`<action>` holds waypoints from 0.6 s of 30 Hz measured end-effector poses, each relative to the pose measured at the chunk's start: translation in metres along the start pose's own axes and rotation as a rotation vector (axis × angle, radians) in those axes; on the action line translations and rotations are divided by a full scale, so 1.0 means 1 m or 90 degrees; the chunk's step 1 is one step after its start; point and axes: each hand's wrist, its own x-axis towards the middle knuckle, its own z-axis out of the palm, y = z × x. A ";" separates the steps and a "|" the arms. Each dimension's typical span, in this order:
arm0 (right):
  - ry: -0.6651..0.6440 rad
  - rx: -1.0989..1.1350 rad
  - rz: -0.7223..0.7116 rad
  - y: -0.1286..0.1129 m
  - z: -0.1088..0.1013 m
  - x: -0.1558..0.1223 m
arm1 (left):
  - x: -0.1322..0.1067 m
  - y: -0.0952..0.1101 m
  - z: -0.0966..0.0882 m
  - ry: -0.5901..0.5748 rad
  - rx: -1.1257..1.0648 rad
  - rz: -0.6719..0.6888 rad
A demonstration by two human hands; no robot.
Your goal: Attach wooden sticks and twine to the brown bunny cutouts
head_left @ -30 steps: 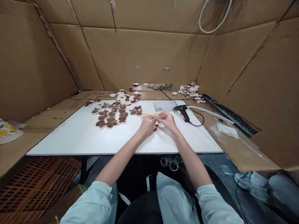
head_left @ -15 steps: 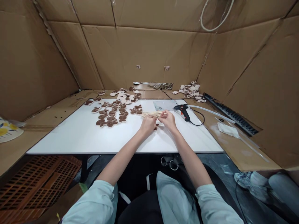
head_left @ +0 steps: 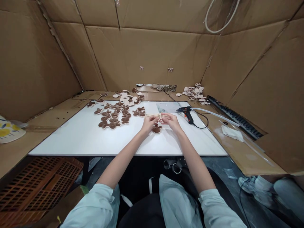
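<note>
My left hand (head_left: 148, 124) and my right hand (head_left: 171, 122) meet near the middle of the white table (head_left: 71, 142). Both pinch a thin bundle of pale wooden sticks (head_left: 152, 116) lying crosswise, their left ends reaching towards the pieces. Just below my fingers lies a flower-shaped brown and cream piece (head_left: 156, 129), partly hidden by my left hand. Further left, many similar pieces (head_left: 111, 118) lie in a close group. A black and orange glue gun (head_left: 187, 114) rests to the right of my right hand.
A clear plastic sleeve (head_left: 166, 107) lies at the table's far edge. Pale pieces (head_left: 193, 93) are heaped on cardboard behind it. Cardboard lines the walls. A white cloth (head_left: 231, 133) and a black strip (head_left: 234, 117) lie at right. An orange crate (head_left: 40, 186) stands below left.
My hands have shifted slightly and drawn a little apart, with the sticks still between them. The flower-shaped piece below them now shows more fully.
</note>
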 end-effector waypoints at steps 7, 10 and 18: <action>0.047 -0.102 -0.040 0.003 0.001 0.000 | 0.002 0.000 -0.001 0.055 -0.072 -0.027; 0.055 -0.138 -0.062 0.004 0.003 0.000 | 0.000 0.003 0.000 0.045 -0.134 -0.046; 0.051 -0.142 -0.092 0.003 0.006 -0.004 | -0.001 0.002 -0.001 0.026 -0.074 -0.006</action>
